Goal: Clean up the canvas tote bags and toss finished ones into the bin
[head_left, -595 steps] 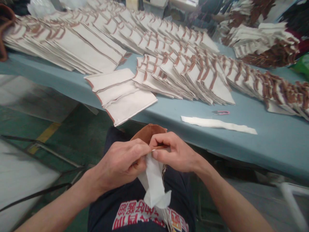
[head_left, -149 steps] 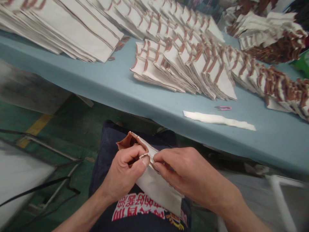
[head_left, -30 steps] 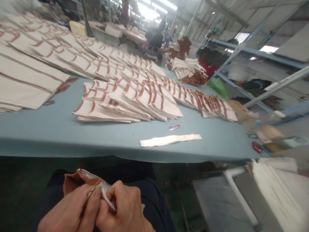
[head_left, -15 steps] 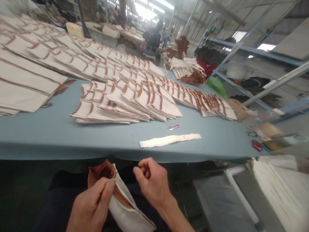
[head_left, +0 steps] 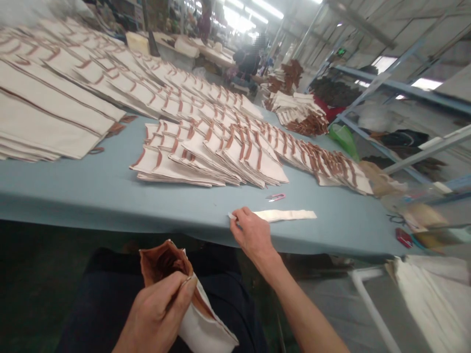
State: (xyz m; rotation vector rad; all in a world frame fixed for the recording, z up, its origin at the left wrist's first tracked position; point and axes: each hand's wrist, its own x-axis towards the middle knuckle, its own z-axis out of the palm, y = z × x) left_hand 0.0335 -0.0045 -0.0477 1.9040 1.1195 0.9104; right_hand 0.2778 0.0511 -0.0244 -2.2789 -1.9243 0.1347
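Head view, person seated at the table edge. Left hand [head_left: 158, 314] is low over the lap, forearm coming up from the bottom of the picture, thumb and fingers clenched on the upper rim of a cream cloth bag [head_left: 206, 328]. The bag's mouth gapes, brown lining showing, and its body hangs down to the right of the hand against dark trousers.

Right hand [head_left: 252, 235] is stretched forward and up, wrist over the near edge of the blue table [head_left: 91, 196], knuckles up. Its fingertips are pinched on the near end of a white strip [head_left: 287, 214], which lies flat along the table edge; a small tip of it shows beyond the fingers.

Pink snips [head_left: 275, 197] lie just beyond the strip, apart from the hand. Fanned rows of cream pieces with brown straps [head_left: 209, 157] fill the table behind, and a larger stack [head_left: 47, 122] sits at far left. A green bag [head_left: 344, 139] lies at the far right edge of the table. Metal shelving [head_left: 386, 86] stands on the right. Another person [head_left: 248, 61] is at work in the distance. Nothing lies between either hand and what it grips.
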